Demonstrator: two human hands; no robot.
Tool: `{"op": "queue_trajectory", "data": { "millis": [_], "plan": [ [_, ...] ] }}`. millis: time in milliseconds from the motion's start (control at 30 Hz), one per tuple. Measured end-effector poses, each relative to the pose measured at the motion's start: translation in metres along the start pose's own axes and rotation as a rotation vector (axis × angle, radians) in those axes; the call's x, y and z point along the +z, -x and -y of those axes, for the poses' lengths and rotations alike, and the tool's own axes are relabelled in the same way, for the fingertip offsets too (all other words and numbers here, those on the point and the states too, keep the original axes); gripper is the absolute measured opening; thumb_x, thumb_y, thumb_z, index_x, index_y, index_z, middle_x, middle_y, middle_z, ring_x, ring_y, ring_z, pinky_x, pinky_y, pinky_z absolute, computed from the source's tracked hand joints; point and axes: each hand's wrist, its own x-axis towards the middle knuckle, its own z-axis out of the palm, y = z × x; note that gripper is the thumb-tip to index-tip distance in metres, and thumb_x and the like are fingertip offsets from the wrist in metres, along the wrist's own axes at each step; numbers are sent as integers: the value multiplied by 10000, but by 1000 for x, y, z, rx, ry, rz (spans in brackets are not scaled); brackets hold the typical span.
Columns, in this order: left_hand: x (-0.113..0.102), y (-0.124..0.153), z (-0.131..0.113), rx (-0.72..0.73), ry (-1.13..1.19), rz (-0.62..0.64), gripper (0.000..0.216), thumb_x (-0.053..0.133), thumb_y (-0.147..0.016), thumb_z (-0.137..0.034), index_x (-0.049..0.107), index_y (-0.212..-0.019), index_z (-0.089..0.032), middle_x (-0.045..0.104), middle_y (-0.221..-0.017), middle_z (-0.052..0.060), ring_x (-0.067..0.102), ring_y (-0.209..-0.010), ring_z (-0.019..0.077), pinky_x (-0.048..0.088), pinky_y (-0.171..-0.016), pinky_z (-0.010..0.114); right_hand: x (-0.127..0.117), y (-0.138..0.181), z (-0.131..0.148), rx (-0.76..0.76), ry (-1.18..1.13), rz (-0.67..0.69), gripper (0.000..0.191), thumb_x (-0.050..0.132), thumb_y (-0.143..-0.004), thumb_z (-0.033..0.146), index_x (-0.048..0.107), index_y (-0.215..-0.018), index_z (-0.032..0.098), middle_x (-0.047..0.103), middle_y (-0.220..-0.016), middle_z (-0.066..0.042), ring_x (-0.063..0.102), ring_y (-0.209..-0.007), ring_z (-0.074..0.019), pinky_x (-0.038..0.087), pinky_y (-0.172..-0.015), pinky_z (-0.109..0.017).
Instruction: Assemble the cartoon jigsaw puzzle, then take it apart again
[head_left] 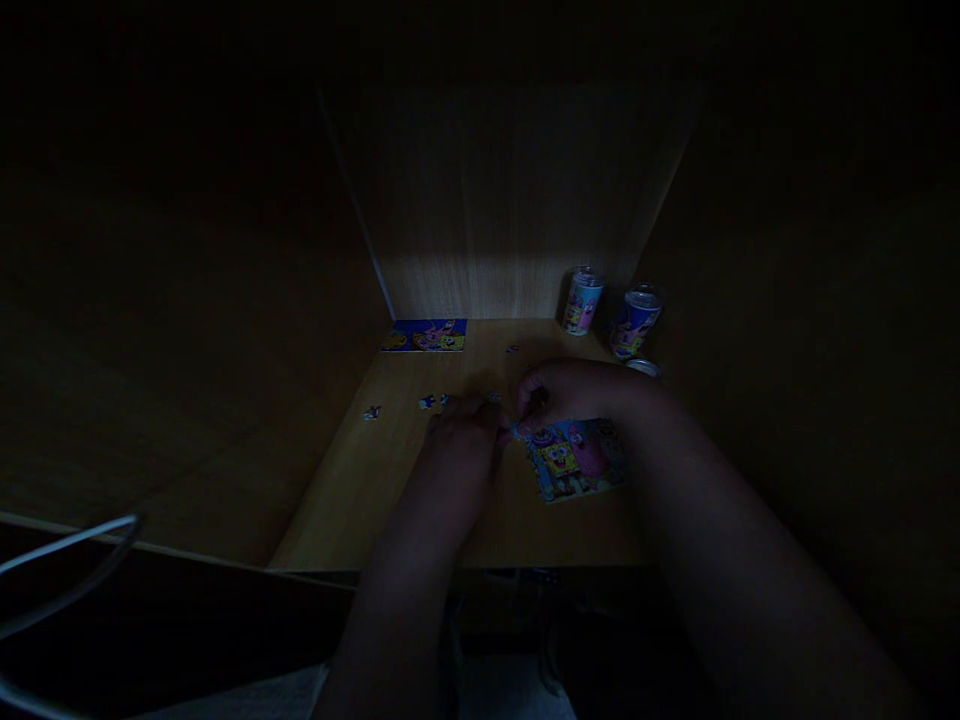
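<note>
Your forearms (409, 570) lie nearest; right hand (559, 390) pinching a blue piece (516, 430) beside the puzzle (574, 460); left hand (466, 425) grip I cannot tell.

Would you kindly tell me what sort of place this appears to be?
Probably a dim desk nook or booth: wooden panels enclose a wooden tabletop, which holds a partly joined jigsaw puzzle and, near the back right corner, printed cans.

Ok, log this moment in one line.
left hand: beside puzzle | right hand: at puzzle's far-left corner | grip: too dark to tell | loose pieces: scattered | cans: back right
</note>
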Motion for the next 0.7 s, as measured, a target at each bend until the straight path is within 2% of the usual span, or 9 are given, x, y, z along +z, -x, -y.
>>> {"op": "queue_trajectory", "data": {
  "millis": [167,267,367,433,500,633,700],
  "plan": [
    [-2,-1,0,33,21,-19,158,666,-1066,-149,806,-1082,-222,772,-1164,94,695,-1148,308,545,-1047,459,0,0,0,-11,0,-4,259,893,-838,454,851,-998,255,859,-1030,-2,769,-953,-227,522,-789,-296],
    [-5,1,0,20,-16,-24,280,596,-1066,-95,796,-1217,-221,769,-1237,110,690,-1185,315,543,-1082,467,0,1,2,19,18,-29,237,877,-864,434,845,-1004,245,861,-1030,-10,776,-959,-229,523,-801,-299],
    [-10,2,0,-129,-164,-37,445,541,-1016,-19,715,-1402,-153,729,-1377,185,659,-1269,384,556,-1061,529,-2,2,2,50,37,-72,223,869,-885,414,834,-1019,240,864,-1080,-30,783,-1001,-239,529,-817,-306],
    [-11,3,3,-231,-246,-51,495,512,-997,-3,676,-1452,-106,690,-1459,236,630,-1323,429,558,-1048,576,-2,3,0,63,40,-91,208,861,-900,402,826,-1027,240,863,-1105,-37,786,-1025,-245,534,-826,-309],
    [-9,3,6,-263,-251,-60,527,489,-999,0,655,-1486,-113,658,-1538,239,598,-1386,431,544,-1084,590,-2,3,-1,72,44,-108,200,854,-913,397,819,-1035,242,862,-1119,-39,788,-1037,-246,538,-836,-310],
    [-1,7,10,-88,-127,2,687,485,-1021,-6,491,-1681,-196,521,-1744,140,401,-1623,371,415,-1275,587,-1,3,-3,75,53,-127,189,838,-936,391,808,-1033,231,858,-1115,-48,790,-1028,-241,539,-835,-311],
    [1,9,10,-20,-87,55,720,477,-1045,-23,404,-1741,-191,458,-1795,112,280,-1699,352,322,-1343,598,-1,3,-2,72,59,-133,184,838,-936,385,808,-1029,229,857,-1101,-48,789,-1021,-240,538,-831,-313]
  ]
}}
